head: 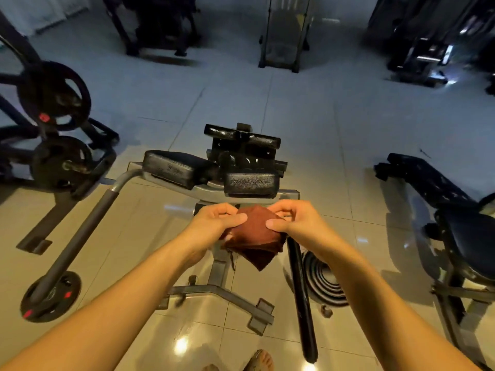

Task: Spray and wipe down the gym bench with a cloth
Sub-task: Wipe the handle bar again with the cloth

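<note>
Over tiles (294, 108), left hand (215, 223) and right hand (298, 220) pinch the cloth (254, 238)

The one view comes from a wide-angle camera on the person's head, facing forward and steeply down, so both forearms run from the bottom corners to the left hand (214, 223) and right hand (297, 220), which hold the cloth (254, 234) near mid-frame. The gym bench (171, 168) sits close below; a foot (258, 360) shows at the bottom edge, and the floor (308, 116) and far machines (158, 22) curve away toward the top.
</note>
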{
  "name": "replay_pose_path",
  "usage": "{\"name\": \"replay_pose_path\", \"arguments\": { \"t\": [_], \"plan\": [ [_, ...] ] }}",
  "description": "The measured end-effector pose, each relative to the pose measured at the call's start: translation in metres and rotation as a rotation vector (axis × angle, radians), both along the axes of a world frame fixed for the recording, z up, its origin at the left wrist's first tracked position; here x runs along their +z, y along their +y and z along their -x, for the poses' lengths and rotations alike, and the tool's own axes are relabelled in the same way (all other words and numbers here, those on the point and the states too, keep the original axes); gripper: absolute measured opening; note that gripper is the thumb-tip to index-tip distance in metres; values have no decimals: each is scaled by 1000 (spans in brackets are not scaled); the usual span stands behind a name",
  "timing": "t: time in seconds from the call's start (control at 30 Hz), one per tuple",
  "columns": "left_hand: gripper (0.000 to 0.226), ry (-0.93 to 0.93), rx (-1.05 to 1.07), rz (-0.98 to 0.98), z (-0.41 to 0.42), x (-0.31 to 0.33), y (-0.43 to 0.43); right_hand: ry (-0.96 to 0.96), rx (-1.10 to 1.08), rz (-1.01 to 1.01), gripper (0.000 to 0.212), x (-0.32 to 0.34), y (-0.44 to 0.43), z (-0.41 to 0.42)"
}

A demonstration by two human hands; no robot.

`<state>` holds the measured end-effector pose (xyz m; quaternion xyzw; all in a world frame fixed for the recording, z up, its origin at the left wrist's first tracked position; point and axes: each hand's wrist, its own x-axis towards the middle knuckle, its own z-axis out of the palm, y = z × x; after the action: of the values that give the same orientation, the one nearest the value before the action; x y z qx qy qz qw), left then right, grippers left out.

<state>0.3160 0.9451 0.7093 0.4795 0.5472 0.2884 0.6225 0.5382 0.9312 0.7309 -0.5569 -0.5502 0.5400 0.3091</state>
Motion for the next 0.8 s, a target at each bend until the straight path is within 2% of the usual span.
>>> {"name": "replay_pose_path", "arguments": {
  "t": [0.1,0.3,0.33,0.47,0.6,0.67,0.73,0.8],
  "plan": [
    [10,-100,17,7,12,7,-4,-45,7,-42,25,4,-7,9],
    [7,92,-121,-387,35,35,-7,-32,145,87,63,12,-10,26],
    [5,108,-160,-426,39,41,-7,-25,179,99,63,17,-9,31],
    [7,186,-280,-483,58,69,-4,-28,292,132,30,38,-7,52],
    [6,280,-345,-487,84,83,-1,-25,279,143,26,46,-5,62],
    [6,283,-361,-455,96,84,-3,-45,268,135,13,49,-6,67],
    [9,324,-361,-426,104,78,-3,-137,232,124,15,52,-5,74],
    [14,469,-330,-450,102,64,-3,-354,148,53,26,50,-3,83]
  ]
}}
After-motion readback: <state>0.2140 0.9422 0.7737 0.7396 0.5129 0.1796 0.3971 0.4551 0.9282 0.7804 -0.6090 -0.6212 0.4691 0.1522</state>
